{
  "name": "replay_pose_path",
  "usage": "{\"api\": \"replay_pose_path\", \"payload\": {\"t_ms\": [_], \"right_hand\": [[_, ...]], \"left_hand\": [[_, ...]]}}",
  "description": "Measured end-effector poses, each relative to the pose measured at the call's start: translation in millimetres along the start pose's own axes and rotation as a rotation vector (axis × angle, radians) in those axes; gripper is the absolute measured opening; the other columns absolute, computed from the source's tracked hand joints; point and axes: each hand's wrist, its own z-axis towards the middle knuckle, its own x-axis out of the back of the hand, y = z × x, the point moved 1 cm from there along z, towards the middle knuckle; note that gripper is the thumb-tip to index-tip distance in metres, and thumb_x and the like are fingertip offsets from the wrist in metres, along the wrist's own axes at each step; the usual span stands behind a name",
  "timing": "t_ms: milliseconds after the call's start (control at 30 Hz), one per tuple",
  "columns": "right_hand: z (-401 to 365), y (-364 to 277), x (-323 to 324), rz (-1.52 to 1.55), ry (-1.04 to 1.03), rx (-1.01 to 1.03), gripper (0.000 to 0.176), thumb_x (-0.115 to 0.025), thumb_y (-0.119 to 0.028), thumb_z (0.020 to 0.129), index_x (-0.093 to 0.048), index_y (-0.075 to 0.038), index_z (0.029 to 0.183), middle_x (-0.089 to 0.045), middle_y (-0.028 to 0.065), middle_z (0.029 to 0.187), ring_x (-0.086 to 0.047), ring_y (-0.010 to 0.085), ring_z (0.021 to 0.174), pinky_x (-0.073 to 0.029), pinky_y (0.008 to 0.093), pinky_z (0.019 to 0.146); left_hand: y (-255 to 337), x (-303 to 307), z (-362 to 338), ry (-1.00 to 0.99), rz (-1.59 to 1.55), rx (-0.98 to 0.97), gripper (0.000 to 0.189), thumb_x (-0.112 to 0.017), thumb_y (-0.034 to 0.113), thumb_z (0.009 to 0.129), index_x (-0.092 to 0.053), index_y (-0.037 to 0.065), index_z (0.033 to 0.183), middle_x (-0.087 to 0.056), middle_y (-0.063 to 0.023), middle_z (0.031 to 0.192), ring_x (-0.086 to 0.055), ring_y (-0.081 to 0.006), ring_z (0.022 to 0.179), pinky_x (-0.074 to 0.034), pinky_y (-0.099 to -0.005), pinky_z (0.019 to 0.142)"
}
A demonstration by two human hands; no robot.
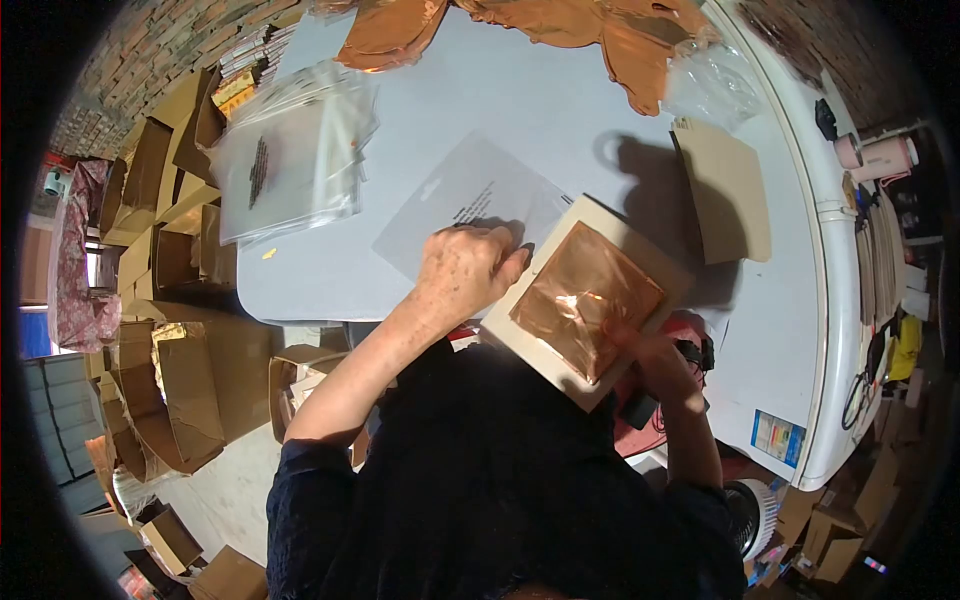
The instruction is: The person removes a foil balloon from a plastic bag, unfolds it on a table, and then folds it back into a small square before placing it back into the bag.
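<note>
My right hand grips the lower right side of a pale cardboard box, which is tilted in front of my body. A square, shiny copper-coloured panel fills the middle of its face. My left hand has its fingers curled, with the thumb toward the left edge of the box. It lies over the lower part of a clear plastic bag with dark print, flat on the table. Whatever is inside its fingers is hidden from me.
A stack of clear bags lies on the table at left. Copper-coloured sheets and crumpled clear plastic sit at the far edge. A brown card piece stands at right. Cardboard boxes crowd the left floor.
</note>
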Motion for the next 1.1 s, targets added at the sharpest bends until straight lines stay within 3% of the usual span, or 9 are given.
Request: {"api": "replay_pose_path", "payload": {"t_ms": [167, 267, 333, 467, 633, 767, 867, 1000, 1100], "right_hand": [[-2.6, -5.3, 8.8, -0.020, -0.048, 0.130, 0.044, -0.068, -0.029, 0.101, -0.066, 0.005, 0.129, -0.071, 0.0104, 0.122, -0.066, 0.0178, 0.110, -0.052, 0.0320, 0.098], [8.2, 19.8, 55.7, -0.340, -0.016, 0.464, 0.043, -0.066, -0.027, 0.103, -0.064, 0.005, 0.133, -0.070, 0.0116, 0.125, -0.066, 0.0205, 0.113, -0.050, 0.0333, 0.102], [11.6, 28.4, 67.4, -0.363, 0.000, 0.552, 0.044, -0.065, -0.025, 0.103, -0.062, 0.005, 0.135, -0.068, 0.0115, 0.128, -0.065, 0.0214, 0.116, -0.048, 0.0344, 0.106], [21.1, 92.0, 87.3, -0.264, -0.033, 0.473, 0.046, -0.064, -0.023, 0.103, -0.058, 0.005, 0.140, -0.065, 0.0100, 0.135, -0.060, 0.0194, 0.124, -0.042, 0.0356, 0.112], [-17.8, 10.4, 24.3, -0.189, -0.135, 0.347, 0.048, -0.065, -0.022, 0.103, -0.057, 0.003, 0.142, -0.064, 0.0087, 0.137, -0.057, 0.0163, 0.126, -0.042, 0.0345, 0.111], [0.5, 60.7, 67.2, -0.236, -0.138, 0.340, 0.045, -0.069, -0.019, 0.101, -0.061, 0.002, 0.139, -0.065, 0.0068, 0.135, -0.058, 0.0158, 0.125, -0.045, 0.0328, 0.109], [-5.2, 50.2, 64.5, -0.145, -0.104, 0.153, 0.044, -0.070, -0.017, 0.099, -0.062, 0.002, 0.137, -0.067, 0.0059, 0.131, -0.059, 0.0158, 0.123, -0.046, 0.0318, 0.106], [-6.1, 31.5, 49.4, -0.100, -0.062, 0.165, 0.043, -0.071, -0.017, 0.099, -0.063, 0.001, 0.137, -0.067, 0.0058, 0.129, -0.060, 0.0158, 0.120, -0.047, 0.0316, 0.105], [-0.5, 22.8, 42.0, -0.077, -0.040, 0.200, 0.043, -0.071, -0.017, 0.098, -0.063, 0.001, 0.137, -0.068, 0.0058, 0.127, -0.061, 0.0158, 0.118, -0.048, 0.0315, 0.104]], "left_hand": [[-0.4, -3.1, 0.4, 0.004, -0.020, 0.009, 0.031, -0.074, 0.028, 0.091, -0.069, 0.003, 0.072, -0.063, -0.0110, 0.057, -0.065, -0.0291, 0.052, -0.053, -0.0410, 0.054], [0.9, -4.7, 2.4, 0.053, -0.025, -0.004, 0.034, -0.074, 0.029, 0.092, -0.069, 0.004, 0.069, -0.061, -0.0102, 0.052, -0.062, -0.0278, 0.046, -0.051, -0.0402, 0.051], [1.7, -4.4, 2.9, 0.055, -0.029, 0.002, 0.035, -0.074, 0.030, 0.093, -0.069, 0.004, 0.069, -0.060, -0.0101, 0.051, -0.061, -0.0277, 0.045, -0.050, -0.0399, 0.050], [5.6, -4.0, 3.9, 0.025, -0.042, 0.025, 0.037, -0.073, 0.031, 0.094, -0.070, 0.004, 0.069, -0.060, -0.0099, 0.050, -0.059, -0.0268, 0.042, -0.050, -0.0392, 0.048], [6.3, -8.1, 3.9, 0.005, -0.015, 0.038, 0.038, -0.074, 0.032, 0.094, -0.070, 0.004, 0.068, -0.060, -0.0087, 0.049, -0.059, -0.0245, 0.040, -0.049, -0.0384, 0.047], [5.3, -10.2, 5.7, -0.010, 0.018, 0.042, 0.040, -0.074, 0.036, 0.094, -0.070, 0.005, 0.069, -0.061, -0.0083, 0.050, -0.060, -0.0251, 0.042, -0.050, -0.0389, 0.047], [5.2, -13.6, 4.7, -0.016, 0.088, 0.033, 0.041, -0.073, 0.039, 0.094, -0.070, 0.005, 0.071, -0.062, -0.0082, 0.052, -0.063, -0.0263, 0.045, -0.052, -0.0397, 0.050], [13.9, -6.7, 6.8, -0.125, 0.085, 0.101, 0.030, -0.071, 0.034, 0.093, -0.072, 0.006, 0.081, -0.067, -0.0120, 0.060, -0.070, -0.0322, 0.059, -0.056, -0.0440, 0.061], [12.6, -5.2, 6.3, -0.148, 0.028, 0.121, 0.028, -0.072, 0.033, 0.092, -0.072, 0.006, 0.083, -0.068, -0.0119, 0.063, -0.071, -0.0317, 0.061, -0.056, -0.0440, 0.061]]}}
